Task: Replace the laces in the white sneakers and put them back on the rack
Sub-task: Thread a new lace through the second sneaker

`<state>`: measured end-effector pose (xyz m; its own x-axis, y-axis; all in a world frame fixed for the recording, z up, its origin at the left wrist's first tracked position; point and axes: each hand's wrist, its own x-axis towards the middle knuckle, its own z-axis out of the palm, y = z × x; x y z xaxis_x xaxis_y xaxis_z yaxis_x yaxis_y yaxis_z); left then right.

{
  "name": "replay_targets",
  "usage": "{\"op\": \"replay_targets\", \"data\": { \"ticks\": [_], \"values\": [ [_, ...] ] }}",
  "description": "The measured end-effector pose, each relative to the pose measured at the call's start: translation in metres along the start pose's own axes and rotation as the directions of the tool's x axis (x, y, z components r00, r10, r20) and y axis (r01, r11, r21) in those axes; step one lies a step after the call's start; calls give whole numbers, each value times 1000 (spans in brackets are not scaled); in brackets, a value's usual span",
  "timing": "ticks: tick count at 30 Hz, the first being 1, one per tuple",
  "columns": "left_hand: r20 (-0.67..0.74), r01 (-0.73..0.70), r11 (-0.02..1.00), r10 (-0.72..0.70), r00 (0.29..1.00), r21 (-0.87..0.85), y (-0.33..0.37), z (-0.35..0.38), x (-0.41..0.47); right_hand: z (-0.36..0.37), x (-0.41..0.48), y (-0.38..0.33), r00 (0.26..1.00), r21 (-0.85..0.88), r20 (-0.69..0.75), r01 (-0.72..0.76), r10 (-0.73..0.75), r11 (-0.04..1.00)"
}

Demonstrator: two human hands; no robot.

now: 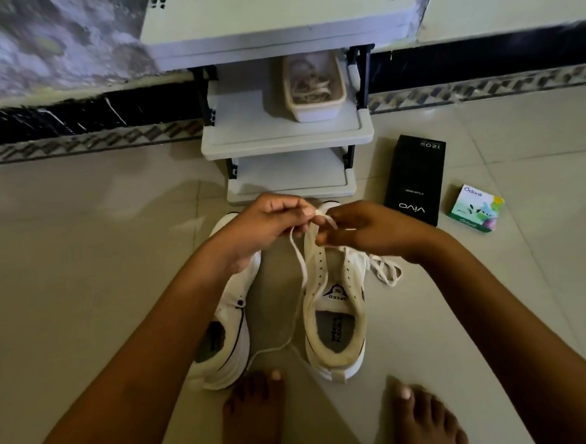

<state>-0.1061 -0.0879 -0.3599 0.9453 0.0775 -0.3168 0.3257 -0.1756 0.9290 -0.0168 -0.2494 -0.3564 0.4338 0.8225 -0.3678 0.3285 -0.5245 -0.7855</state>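
Two white sneakers stand on the floor tiles, heels toward me: the left sneaker point(230, 332) and the right sneaker point(338, 308). My left hand point(267, 223) and my right hand point(364, 227) meet above the right sneaker's toe, and both pinch a white lace point(300, 273). The lace hangs down between the shoes and trails onto the floor near my feet. A bunch of lace point(385, 271) lies at the right sneaker's right side. The grey rack point(286, 136) stands just behind the shoes.
On the rack's middle shelf sits a white tub point(315, 107) holding several laces. A black phone box point(416, 180) and a small green packet point(476, 208) lie on the floor to the right. My bare feet point(255, 416) are at the bottom edge.
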Motion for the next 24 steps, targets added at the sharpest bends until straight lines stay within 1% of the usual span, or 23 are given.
{"op": "replay_targets", "data": {
  "ticks": [2, 4, 5, 6, 7, 8, 9, 10, 11, 12, 13, 14, 15, 16, 17, 18, 20, 22, 24],
  "values": [
    [16, 57, 998, -57, 998, 11, -16, -9, -4, -8, -2, -2, 988, 216, -153, 24, 9, 976],
    [24, 107, 993, -108, 994, 57, -32, -19, -8, -16, -3, 4, 931, 457, -341, 41, 132, 889],
    [-4, 143, 987, -143, 990, 74, -39, -24, -9, -20, -3, 9, 892, 522, -399, 30, 213, 852],
    [-56, 186, 978, -181, 982, 90, -45, -27, -9, -23, -2, 16, 852, 520, -439, -16, 284, 854],
    [-122, 228, 966, -214, 969, 120, -50, -29, -8, -27, 0, 25, 820, 421, -470, -117, 326, 900],
    [-202, 266, 948, -230, 952, 177, -55, -29, -7, -29, 1, 35, 806, 235, -486, -253, 339, 939],
    [-276, 293, 922, -222, 935, 253, -57, -29, -5, -29, 2, 45, 815, 17, -477, -365, 328, 931],
    [-318, 288, 905, -186, 930, 314, -57, -27, -2, -27, 3, 51, 838, -176, -448, -425, 312, 888],
    [-318, 248, 907, -138, 938, 339, -53, -23, 0, -22, 3, 53, 864, -309, -413, -430, 287, 849],
    [-286, 189, 921, -91, 954, 340, -46, -16, 2, -15, 3, 53, 891, -383, -385, -392, 241, 837],
    [-243, 133, 933, -51, 969, 335, -38, -9, 4, -6, 5, 50, 921, -408, -349, -315, 172, 857],
    [-203, 86, 942, -19, 979, 325, -29, -1, 7, 3, 7, 46, 952, -386, -291, -204, 92, 899],
    [-177, 50, 947, 8, 984, 318, -22, 6, 9, 10, 10, 41, 970, -286, -238, -114, 45, 951],
    [-165, 15, 947, 40, 986, 320, -16, 11, 12, 17, 12, 33, 978, -148, -208, -51, 20, 988],
    [-167, -11, 943, 71, 983, 334, -13, 14, 14, 22, 12, 26, 981, -29, -191, -23, 17, 999],
    [-182, -22, 939, 90, 979, 344, -12, 14, 14, 25, 12, 23, 981, 58, -193, -19, 29, 998],
    [-225, -2, 951, 75, 971, 310, -13, 10, 13, 22, 10, 22, 970, 184, -230, -38, 80, 982],
    [-243, 27, 968, 36, 969, 251, -19, 3, 10, 14, 5, 27, 958, 234, -249, -82, 141, 969],
    [-240, 46, 973, 11, 971, 228, -26, -2, 8, 5, 1, 35, 938, 184, -288, -144, 193, 972]
  ]
}}
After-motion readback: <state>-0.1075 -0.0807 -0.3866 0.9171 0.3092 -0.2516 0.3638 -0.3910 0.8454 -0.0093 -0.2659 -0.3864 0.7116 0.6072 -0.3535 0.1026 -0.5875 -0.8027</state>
